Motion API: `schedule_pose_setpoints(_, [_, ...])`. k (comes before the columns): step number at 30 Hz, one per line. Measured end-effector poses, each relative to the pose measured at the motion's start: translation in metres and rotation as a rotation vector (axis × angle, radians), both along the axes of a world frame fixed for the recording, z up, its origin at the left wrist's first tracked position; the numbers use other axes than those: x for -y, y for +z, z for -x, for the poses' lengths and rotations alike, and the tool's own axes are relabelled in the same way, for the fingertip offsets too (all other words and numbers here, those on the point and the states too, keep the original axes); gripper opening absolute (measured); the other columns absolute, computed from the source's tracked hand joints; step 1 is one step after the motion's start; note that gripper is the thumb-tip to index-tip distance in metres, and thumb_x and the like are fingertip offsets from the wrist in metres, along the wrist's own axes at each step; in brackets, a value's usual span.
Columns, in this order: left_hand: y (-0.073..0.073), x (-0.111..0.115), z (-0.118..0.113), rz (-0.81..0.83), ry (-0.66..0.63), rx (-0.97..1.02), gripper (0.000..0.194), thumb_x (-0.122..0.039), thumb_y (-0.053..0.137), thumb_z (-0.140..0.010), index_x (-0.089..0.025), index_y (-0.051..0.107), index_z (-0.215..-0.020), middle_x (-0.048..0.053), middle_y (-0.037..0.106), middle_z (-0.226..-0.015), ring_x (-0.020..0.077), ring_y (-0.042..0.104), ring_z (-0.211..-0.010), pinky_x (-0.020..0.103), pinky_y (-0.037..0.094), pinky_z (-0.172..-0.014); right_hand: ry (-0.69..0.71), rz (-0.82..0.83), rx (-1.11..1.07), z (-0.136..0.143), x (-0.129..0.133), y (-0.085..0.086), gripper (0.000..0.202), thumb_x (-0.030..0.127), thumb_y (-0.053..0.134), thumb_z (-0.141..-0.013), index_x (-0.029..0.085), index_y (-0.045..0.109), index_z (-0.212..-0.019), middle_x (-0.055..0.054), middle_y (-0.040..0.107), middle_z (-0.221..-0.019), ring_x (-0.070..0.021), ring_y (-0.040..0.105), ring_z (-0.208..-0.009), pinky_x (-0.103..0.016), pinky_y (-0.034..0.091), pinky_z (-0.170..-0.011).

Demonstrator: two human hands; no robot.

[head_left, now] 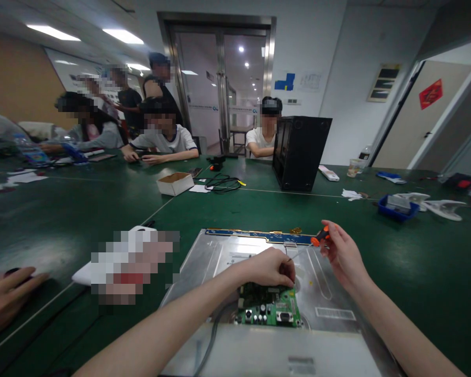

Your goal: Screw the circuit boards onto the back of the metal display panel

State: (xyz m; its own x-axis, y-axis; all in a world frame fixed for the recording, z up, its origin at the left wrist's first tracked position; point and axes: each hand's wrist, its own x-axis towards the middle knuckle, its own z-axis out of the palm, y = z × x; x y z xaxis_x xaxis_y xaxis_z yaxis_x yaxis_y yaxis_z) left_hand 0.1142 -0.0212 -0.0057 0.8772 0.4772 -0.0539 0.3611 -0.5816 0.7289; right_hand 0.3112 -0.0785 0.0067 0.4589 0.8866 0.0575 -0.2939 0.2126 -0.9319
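Observation:
A metal-backed display panel point(267, 345) lies on the table before me, with a green circuit board point(288, 303) on its back. My right hand point(343, 256) grips a screwdriver point(321, 235) by its orange and black handle. Its thin shaft slants down to the left, toward my other hand; the tip is hidden there. Over the far edge of the board, my left hand point(272, 267) is closed with curled fingers, and what they pinch cannot be made out. A blue circuit strip point(255, 236) runs along the panel's far edge. A grey cable point(212, 335) crosses the near left part.
Left of the panel lies a white object point(86, 272), partly blurred out, and another person's hand point(11, 298). Farther off stand a small open box point(175, 183), a coiled black cable point(223, 183), a black computer case point(302, 152) and a blue tray point(396, 208). Several people sit or stand beyond.

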Motion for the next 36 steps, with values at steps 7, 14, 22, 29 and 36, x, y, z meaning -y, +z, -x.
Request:
schedule_pose_setpoints(7, [0.001,0.0,0.0,-0.004,0.009,-0.004,0.009,-0.011,0.077,-0.078,-0.015,0.077,-0.086,0.0,0.072,-0.077,0.0124,0.063,-0.069,0.019,0.043,-0.064,-0.017,-0.034,-0.011,-0.001,0.0,0.0,0.054,0.061,0.091,-0.056,0.023,0.061,-0.08,0.003,0.062,-0.066,-0.0103,0.055,-0.053,-0.017,0.041,-0.038])
schedule_pose_setpoints(14, [0.002,-0.002,0.0,0.022,-0.024,0.013,0.005,-0.012,0.077,-0.08,-0.015,0.077,-0.084,0.0,0.073,-0.077,0.0125,0.063,-0.071,0.019,0.044,-0.066,-0.112,-0.177,0.255,0.006,0.013,0.016,0.052,0.065,0.077,-0.075,0.025,0.064,-0.106,0.001,0.064,-0.075,-0.0119,0.055,-0.053,-0.022,0.045,-0.042])
schedule_pose_setpoints(22, [0.001,-0.003,0.0,0.057,-0.034,0.03,0.007,-0.01,0.076,-0.078,-0.014,0.078,-0.083,0.0,0.072,-0.074,0.0114,0.062,-0.066,0.019,0.045,-0.064,-0.134,-0.386,0.932,0.031,0.028,0.043,0.037,0.055,0.063,-0.089,0.029,0.064,-0.116,0.0,0.063,-0.077,-0.015,0.056,-0.056,-0.028,0.048,-0.052])
schedule_pose_setpoints(29, [0.004,-0.002,0.0,0.048,-0.033,0.033,0.007,-0.011,0.076,-0.077,-0.014,0.078,-0.084,-0.001,0.071,-0.073,0.0113,0.062,-0.065,0.019,0.045,-0.062,-0.304,-0.61,0.886,0.038,0.027,0.005,0.035,0.051,0.045,-0.101,0.03,0.048,-0.13,0.0,0.061,-0.082,-0.0156,0.058,-0.059,-0.029,0.049,-0.056])
schedule_pose_setpoints(36, [0.008,0.0,-0.001,0.03,-0.023,0.009,0.008,-0.01,0.076,-0.077,-0.013,0.078,-0.084,0.0,0.071,-0.073,0.0116,0.06,-0.065,0.019,0.043,-0.063,-0.293,-0.496,0.91,0.036,0.03,-0.003,0.035,0.05,0.039,-0.103,0.029,0.046,-0.13,0.0,0.059,-0.078,-0.0155,0.057,-0.056,-0.029,0.046,-0.054])
